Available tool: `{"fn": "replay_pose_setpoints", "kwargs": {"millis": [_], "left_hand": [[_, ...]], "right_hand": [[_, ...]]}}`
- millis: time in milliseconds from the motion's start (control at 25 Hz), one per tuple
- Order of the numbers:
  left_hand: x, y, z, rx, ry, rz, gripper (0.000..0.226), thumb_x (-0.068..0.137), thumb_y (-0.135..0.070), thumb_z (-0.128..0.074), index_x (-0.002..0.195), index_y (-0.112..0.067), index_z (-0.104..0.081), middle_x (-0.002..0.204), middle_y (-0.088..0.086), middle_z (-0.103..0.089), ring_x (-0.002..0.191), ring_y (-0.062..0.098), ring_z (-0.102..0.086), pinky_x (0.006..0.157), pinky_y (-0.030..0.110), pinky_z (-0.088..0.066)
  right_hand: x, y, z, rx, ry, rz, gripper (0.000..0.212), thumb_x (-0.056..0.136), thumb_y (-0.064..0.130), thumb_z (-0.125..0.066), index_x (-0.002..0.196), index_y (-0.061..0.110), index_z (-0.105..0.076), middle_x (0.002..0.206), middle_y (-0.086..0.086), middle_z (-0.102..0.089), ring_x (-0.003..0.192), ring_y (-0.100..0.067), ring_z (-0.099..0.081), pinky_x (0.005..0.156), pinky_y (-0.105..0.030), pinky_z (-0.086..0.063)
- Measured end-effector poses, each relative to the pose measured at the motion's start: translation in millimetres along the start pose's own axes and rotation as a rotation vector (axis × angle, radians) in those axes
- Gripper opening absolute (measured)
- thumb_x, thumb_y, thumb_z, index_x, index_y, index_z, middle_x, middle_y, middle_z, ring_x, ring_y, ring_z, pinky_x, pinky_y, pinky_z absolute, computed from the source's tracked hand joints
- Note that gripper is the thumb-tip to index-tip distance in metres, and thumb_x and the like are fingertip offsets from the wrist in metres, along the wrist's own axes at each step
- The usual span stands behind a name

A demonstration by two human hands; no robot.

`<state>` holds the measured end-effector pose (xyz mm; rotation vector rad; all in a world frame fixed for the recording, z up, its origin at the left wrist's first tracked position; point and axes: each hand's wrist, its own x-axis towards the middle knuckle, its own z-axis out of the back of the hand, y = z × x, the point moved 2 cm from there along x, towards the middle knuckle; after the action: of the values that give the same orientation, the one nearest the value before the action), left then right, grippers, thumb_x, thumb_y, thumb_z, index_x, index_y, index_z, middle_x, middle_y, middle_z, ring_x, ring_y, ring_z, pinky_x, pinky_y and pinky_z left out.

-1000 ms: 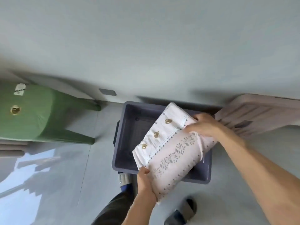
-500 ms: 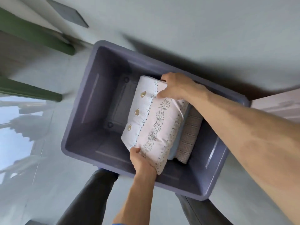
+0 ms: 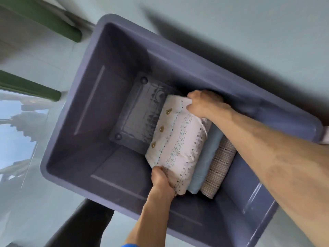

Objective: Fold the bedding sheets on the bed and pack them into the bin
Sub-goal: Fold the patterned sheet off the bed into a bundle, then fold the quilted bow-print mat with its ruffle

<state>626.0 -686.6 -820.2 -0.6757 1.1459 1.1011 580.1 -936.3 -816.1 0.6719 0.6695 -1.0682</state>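
Note:
A folded white floral sheet (image 3: 178,145) with three brown buttons stands on edge inside the dark blue-grey bin (image 3: 92,111). My left hand (image 3: 161,180) grips its near end and my right hand (image 3: 203,104) grips its far end. Beside it, toward the right, a folded light blue sheet (image 3: 207,157) and a folded checked sheet (image 3: 219,168) stand on edge against the bin's right part. The floral sheet touches the blue one.
The bin sits on a pale floor by a wall. Green furniture legs (image 3: 35,88) stand to the left of it. My dark trouser leg (image 3: 80,227) is at the bin's near rim. The bin's left half shows its bare bottom (image 3: 138,114).
Both hands carried the floral sheet from above the bin down into it, beside the blue sheet. My head moved closer over the bin.

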Motion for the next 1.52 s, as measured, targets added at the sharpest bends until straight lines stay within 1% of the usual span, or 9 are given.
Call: {"fn": "replay_pose_setpoints", "kwargs": {"millis": [120,280,440,600,760,1040,1160,1320,1520], "left_hand": [[14,7,-1,0.076,0.053,0.023,0.031,0.099,-0.022,-0.039,0.094,-0.008,-0.065,0.096,0.009,-0.068,0.085,0.028,-0.063,0.081,0.04,-0.054],[14,-4,-2,0.214,-0.054,-0.028,0.024,0.098,-0.016,-0.041,0.093,-0.006,-0.062,0.084,0.008,-0.063,0.072,0.024,-0.06,0.059,0.03,-0.049],[8,-22,4,0.505,-0.139,-0.243,0.045,0.096,-0.017,-0.039,0.141,-0.01,-0.042,0.131,0.011,-0.055,0.111,0.032,-0.057,0.081,0.032,-0.046],[-38,-45,8,0.759,-0.055,-0.528,0.058,0.093,-0.016,-0.045,0.149,-0.022,-0.031,0.14,0.006,-0.05,0.121,0.029,-0.05,0.091,0.032,-0.042],[-132,-58,25,1.046,0.137,-0.78,0.064,0.096,-0.02,-0.044,0.154,-0.031,-0.019,0.155,-0.002,-0.034,0.128,0.016,-0.043,0.09,0.027,-0.034],[-354,-23,75,1.499,0.386,-1.118,0.063,0.095,-0.024,-0.047,0.153,-0.032,-0.022,0.157,-0.011,-0.029,0.14,0.014,-0.037,0.116,0.035,-0.031],[-459,9,98,1.641,0.608,-1.254,0.062,0.096,-0.023,-0.046,0.152,-0.035,-0.025,0.155,-0.012,-0.033,0.142,0.01,-0.033,0.116,0.026,-0.026],[-610,73,119,1.693,0.895,-1.414,0.06,0.095,-0.026,-0.046,0.145,-0.051,-0.026,0.145,0.001,-0.051,0.128,0.031,-0.05,0.106,0.046,-0.043],[-769,214,164,1.79,1.364,-1.655,0.057,0.093,-0.031,-0.049,0.146,-0.044,-0.031,0.149,-0.014,-0.043,0.137,0.008,-0.041,0.116,0.037,-0.032]], "right_hand": [[-6,-29,-9,0.063,0.033,-0.124,0.023,0.093,0.037,-0.054,0.111,0.024,-0.06,0.122,-0.006,-0.063,0.105,-0.028,-0.059,0.078,-0.03,-0.043],[-11,-29,-11,0.17,-0.063,-0.165,0.041,0.096,0.043,-0.054,0.132,0.023,-0.055,0.133,-0.007,-0.06,0.119,-0.03,-0.057,0.095,-0.035,-0.048],[-20,-31,-19,0.244,-0.191,-0.204,0.045,0.097,0.045,-0.05,0.135,0.021,-0.05,0.137,-0.01,-0.058,0.123,-0.032,-0.054,0.098,-0.039,-0.047],[-70,-29,-25,0.318,-0.364,-0.316,0.042,0.097,0.038,-0.048,0.132,0.014,-0.049,0.137,-0.012,-0.055,0.124,-0.035,-0.049,0.097,-0.042,-0.041],[-167,-7,-15,0.433,-0.434,-0.272,0.049,0.098,0.036,-0.05,0.14,0.01,-0.044,0.142,-0.011,-0.05,0.128,-0.032,-0.043,0.102,-0.042,-0.038],[-365,54,47,0.813,-0.641,-0.457,0.058,0.097,0.045,-0.048,0.146,0.016,-0.04,0.151,-0.004,-0.041,0.135,-0.027,-0.041,0.107,-0.04,-0.036],[-467,70,95,1.033,-0.888,-0.566,0.062,0.092,0.055,-0.047,0.145,0.023,-0.041,0.148,0.001,-0.046,0.132,-0.023,-0.045,0.107,-0.038,-0.039],[-615,68,158,1.198,-1.209,-0.684,0.067,0.094,0.053,-0.051,0.153,0.03,-0.028,0.157,0.009,-0.032,0.142,-0.013,-0.033,0.111,-0.027,-0.029],[-812,32,190,1.168,-1.599,-0.778,0.071,0.092,0.065,-0.045,0.152,0.034,-0.025,0.157,0.015,-0.029,0.142,-0.007,-0.03,0.109,-0.023,-0.026]]}}
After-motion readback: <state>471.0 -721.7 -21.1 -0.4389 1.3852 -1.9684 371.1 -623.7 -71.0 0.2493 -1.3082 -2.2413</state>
